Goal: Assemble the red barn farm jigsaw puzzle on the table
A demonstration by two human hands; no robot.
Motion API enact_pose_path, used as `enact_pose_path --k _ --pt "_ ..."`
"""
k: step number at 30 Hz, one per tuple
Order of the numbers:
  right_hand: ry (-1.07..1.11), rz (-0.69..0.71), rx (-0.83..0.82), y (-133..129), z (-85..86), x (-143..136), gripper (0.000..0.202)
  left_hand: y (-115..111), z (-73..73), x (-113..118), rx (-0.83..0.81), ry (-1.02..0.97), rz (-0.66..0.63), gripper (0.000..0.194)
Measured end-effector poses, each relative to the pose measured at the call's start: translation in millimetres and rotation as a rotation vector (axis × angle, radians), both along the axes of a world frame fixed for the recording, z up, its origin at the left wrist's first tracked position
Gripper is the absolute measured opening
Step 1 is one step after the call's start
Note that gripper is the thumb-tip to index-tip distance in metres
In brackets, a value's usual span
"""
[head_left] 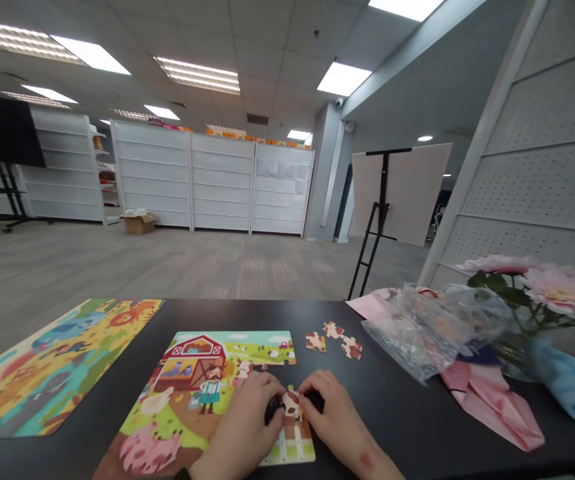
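A farm jigsaw puzzle (167, 407) lies flat on the black table, with a gap at its right side where the table shows through. My left hand (252, 417) rests over the puzzle, fingers curled, its thumb and fingertips at the left side of a brown-and-white cow puzzle piece (292, 404). From the right, my right hand (334, 417) pinches the same piece near the puzzle's right edge. Part of the piece is hidden by my fingers, and I cannot tell whether it sits fully in place. Three loose puzzle pieces (332, 330) lie beyond my right hand.
A second, colourful animal puzzle (62, 363) lies on the left of the table (362, 393). To the right are a crumpled clear plastic bag (427, 333), pink cloth (497, 400), blue cloth (574, 380) and pink flowers (557, 287). An easel (380, 207) stands behind the table.
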State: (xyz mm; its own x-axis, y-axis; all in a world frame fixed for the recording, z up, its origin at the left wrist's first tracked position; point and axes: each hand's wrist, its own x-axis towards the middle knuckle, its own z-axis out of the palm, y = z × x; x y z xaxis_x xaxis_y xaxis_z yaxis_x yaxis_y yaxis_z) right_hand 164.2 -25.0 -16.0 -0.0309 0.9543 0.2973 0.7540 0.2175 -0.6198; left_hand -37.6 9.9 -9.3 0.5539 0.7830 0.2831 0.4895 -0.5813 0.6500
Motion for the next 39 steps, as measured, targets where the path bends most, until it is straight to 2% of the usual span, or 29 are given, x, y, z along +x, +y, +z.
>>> enact_pose_path --k 12,20,23,26,29,32,35,39 --pt "-0.042 0.009 0.021 -0.8 -0.7 -0.7 0.013 1.6 3.4 2.5 -0.03 -0.034 0.009 0.021" --pt "-0.008 0.032 0.016 -5.8 3.7 -2.6 0.014 4.0 0.2 3.5 -0.101 -0.075 -0.024 0.031" --pt "0.036 0.055 -0.001 -8.3 3.9 -0.6 0.02 4.2 0.4 7.3 -0.158 -0.185 -0.049 0.036" --pt "0.091 0.04 -0.042 -9.1 2.4 3.3 0.029 9.9 1.2 9.5 -0.251 -0.372 -0.048 0.03" --pt "0.129 0.03 -0.065 -8.3 1.7 6.4 0.035 23.8 3.8 0.4 -0.308 -0.454 0.01 0.021" --pt "0.123 0.029 -0.068 -7.5 2.3 6.3 0.036 39.1 5.4 -19.9 -0.341 -0.478 0.089 0.021" --pt "0.117 0.022 -0.045 -7.9 2.7 3.9 0.034 46.2 2.7 -37.3 -0.35 -0.421 0.124 0.02" --pt "0.091 0.038 -0.044 -9.7 3.5 2.0 0.034 42.1 -2.5 -42.3 -0.298 -0.266 0.092 0.02"
